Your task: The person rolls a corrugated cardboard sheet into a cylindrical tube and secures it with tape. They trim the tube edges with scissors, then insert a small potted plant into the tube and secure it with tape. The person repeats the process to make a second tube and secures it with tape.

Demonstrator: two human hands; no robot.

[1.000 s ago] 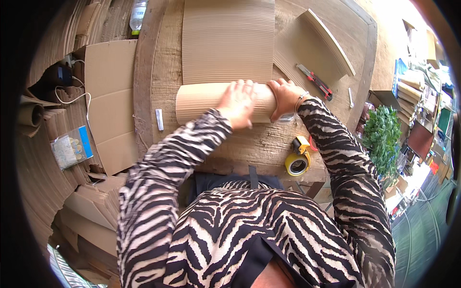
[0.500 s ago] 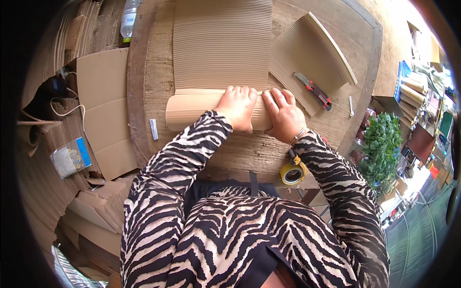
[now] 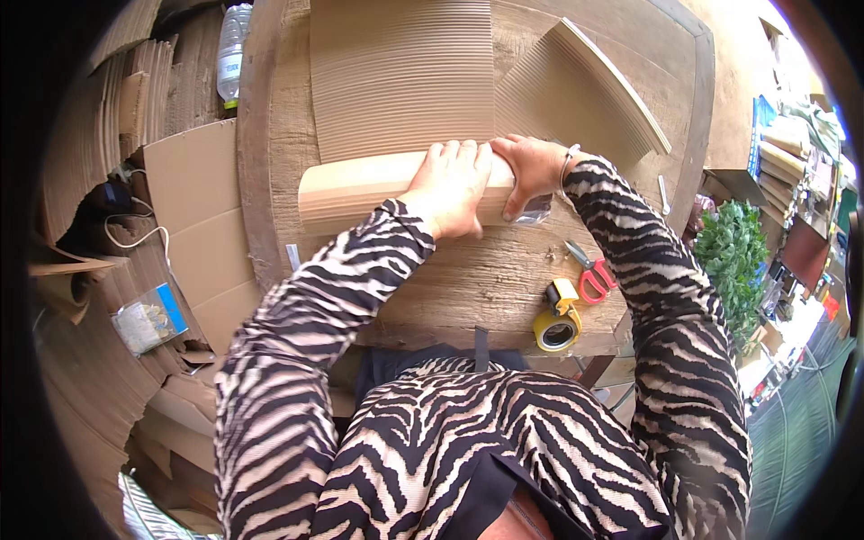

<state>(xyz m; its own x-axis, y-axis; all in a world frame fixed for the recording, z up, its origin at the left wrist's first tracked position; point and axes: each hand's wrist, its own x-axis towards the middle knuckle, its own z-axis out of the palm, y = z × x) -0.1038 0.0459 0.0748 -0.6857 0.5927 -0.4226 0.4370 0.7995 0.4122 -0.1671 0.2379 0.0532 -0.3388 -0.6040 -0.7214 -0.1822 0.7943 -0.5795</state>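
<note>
- From my remote post I find the cardboard roll (image 3: 351, 189) at the middle of the frame, lying crosswise on the wooden table (image 3: 423, 292).
- Left hand (image 3: 450, 189): wrapped over the roll's upper side, fingers together, thumb on the near side – clamped on it.
- Right hand (image 3: 533, 171): clamped round the roll's right end; clear plastic (image 3: 537, 209) pokes out below. I cannot tell what lies inside.
- Done, as I judge it: the near part is rolled up.
- Left: the corrugated sheet (image 3: 400, 81), lying flat from the roll's far side to the top edge, is not yet taken up. I see no tape on the roll.
- Lower right of centre – tape dispenser (image 3: 560, 319) and red-handled scissors (image 3: 594, 281) lie near each other, untouched.
- Upper right: a second corrugated piece (image 3: 580, 99), edge raised, apart from both hands.
</note>
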